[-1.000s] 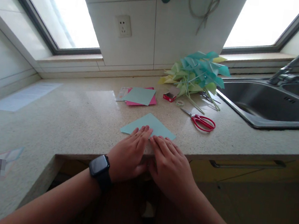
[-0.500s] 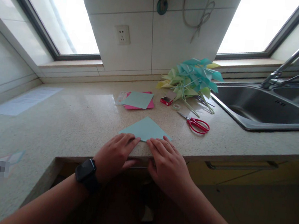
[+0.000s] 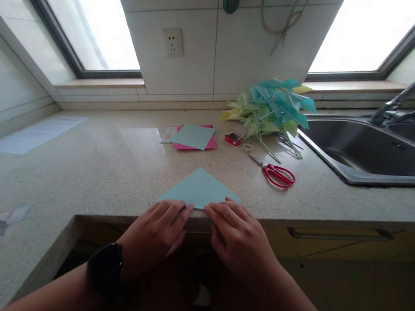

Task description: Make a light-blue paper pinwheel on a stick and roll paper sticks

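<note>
Both hands, left hand [image 3: 156, 230] and right hand [image 3: 237, 235], have slid back, fingers flat, pressing the folded teal paper [image 3: 200, 191] at the worktop [image 3: 95, 172] edge.

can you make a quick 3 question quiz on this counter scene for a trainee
1. True or false: both hands press on the near edge of the folded light blue paper.
2. Which thing lies nearest the sink? A) red scissors B) pink paper C) wall socket
3. Fill in: the left hand has a dark ____ on its wrist.

Key
1. True: the left hand's fingertips and those of the right hand rest on its edge by the counter's lip.
2. A
3. watch
</note>
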The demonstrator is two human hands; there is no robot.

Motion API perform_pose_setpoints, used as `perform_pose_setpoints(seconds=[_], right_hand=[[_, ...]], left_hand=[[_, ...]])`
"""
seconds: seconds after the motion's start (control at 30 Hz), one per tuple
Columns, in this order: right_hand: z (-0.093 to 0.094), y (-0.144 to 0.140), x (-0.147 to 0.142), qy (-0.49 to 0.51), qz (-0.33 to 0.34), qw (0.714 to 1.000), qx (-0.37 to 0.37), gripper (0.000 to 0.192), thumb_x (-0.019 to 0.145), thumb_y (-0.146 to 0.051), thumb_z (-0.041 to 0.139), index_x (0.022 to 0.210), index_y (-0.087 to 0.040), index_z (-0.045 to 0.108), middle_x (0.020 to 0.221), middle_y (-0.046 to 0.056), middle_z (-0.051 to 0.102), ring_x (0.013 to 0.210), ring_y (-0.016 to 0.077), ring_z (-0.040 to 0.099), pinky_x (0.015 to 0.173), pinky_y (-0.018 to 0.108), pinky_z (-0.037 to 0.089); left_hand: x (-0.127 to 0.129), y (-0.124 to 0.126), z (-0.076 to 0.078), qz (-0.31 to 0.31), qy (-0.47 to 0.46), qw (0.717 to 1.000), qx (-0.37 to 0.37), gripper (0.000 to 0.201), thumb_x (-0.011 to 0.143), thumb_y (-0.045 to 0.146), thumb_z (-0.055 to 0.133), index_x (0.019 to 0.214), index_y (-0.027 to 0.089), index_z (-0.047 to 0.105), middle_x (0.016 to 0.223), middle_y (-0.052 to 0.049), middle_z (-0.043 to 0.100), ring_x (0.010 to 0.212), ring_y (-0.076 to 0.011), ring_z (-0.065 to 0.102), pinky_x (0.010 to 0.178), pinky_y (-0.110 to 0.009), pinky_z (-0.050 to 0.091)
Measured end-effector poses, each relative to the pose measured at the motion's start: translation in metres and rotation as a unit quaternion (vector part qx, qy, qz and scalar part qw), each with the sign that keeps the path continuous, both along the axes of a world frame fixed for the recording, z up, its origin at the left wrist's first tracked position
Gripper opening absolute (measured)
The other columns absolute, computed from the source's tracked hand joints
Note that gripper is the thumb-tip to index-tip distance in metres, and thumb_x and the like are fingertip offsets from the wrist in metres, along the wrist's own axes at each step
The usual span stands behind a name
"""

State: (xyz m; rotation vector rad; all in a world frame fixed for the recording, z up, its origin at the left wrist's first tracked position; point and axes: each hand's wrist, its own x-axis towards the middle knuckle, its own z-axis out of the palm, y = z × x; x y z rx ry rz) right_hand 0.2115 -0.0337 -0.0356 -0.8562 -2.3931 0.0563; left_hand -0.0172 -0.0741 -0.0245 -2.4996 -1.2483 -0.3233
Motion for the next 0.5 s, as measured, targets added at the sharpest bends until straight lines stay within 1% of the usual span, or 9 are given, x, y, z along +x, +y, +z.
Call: perform_pose_setpoints(seconds=[0.1, 0.23, 0.37, 0.43, 0.5], right_hand=[[-0.002, 0.0, -0.003, -0.001, -0.018, 1.0, -0.012, 0.033, 0.091, -0.013, 0.054, 0.122, -0.014, 0.066, 0.115, 0.008, 0.07, 0.109, 0.0255, 0.06, 0.109, 0.045, 0.046], [-0.006, -0.006, -0.005, -0.012, -0.055, 0.998, -0.001, 0.038, 0.093, -0.016, 0.053, 0.129, -0.015, 0.065, 0.124, 0.01, 0.067, 0.116, 0.0285, 0.058, 0.108, 0.047, 0.047], [-0.01, -0.009, -0.005, -0.003, -0.079, 0.997, 0.022, 0.04, 0.092, -0.016, 0.054, 0.13, -0.015, 0.066, 0.13, 0.01, 0.065, 0.119, 0.0267, 0.057, 0.116, 0.046, 0.041], [-0.01, -0.009, -0.007, 0.001, -0.085, 0.996, 0.028, 0.04, 0.092, -0.016, 0.055, 0.13, -0.016, 0.066, 0.13, 0.009, 0.066, 0.12, 0.0254, 0.058, 0.119, 0.046, 0.037], [-0.01, -0.008, -0.008, 0.0, -0.093, 0.995, 0.034, 0.039, 0.092, -0.017, 0.054, 0.129, -0.016, 0.067, 0.13, 0.009, 0.067, 0.121, 0.0258, 0.058, 0.119, 0.047, 0.037]], left_hand=[[0.004, -0.002, -0.006, 0.005, 0.007, 1.0, 0.027, 0.045, 0.089, 0.01, 0.056, 0.134, 0.001, 0.054, 0.117, -0.019, 0.068, 0.105, -0.0322, 0.065, 0.091, -0.048, 0.059], [0.009, -0.001, -0.009, 0.009, 0.019, 0.999, 0.05, 0.044, 0.091, 0.01, 0.054, 0.133, -0.001, 0.055, 0.118, -0.021, 0.07, 0.107, -0.0335, 0.066, 0.095, -0.048, 0.058], [0.015, -0.001, -0.009, 0.021, 0.034, 0.998, 0.052, 0.044, 0.092, 0.014, 0.051, 0.132, -0.003, 0.057, 0.12, -0.024, 0.07, 0.108, -0.0353, 0.067, 0.096, -0.049, 0.059], [0.018, -0.002, -0.01, 0.034, 0.042, 0.997, 0.051, 0.045, 0.092, 0.014, 0.051, 0.132, -0.005, 0.056, 0.122, -0.027, 0.068, 0.11, -0.0383, 0.067, 0.096, -0.052, 0.059], [0.021, -0.003, -0.012, 0.048, 0.05, 0.996, 0.048, 0.047, 0.091, 0.013, 0.052, 0.133, -0.007, 0.054, 0.124, -0.031, 0.066, 0.113, -0.0416, 0.066, 0.098, -0.054, 0.057]])
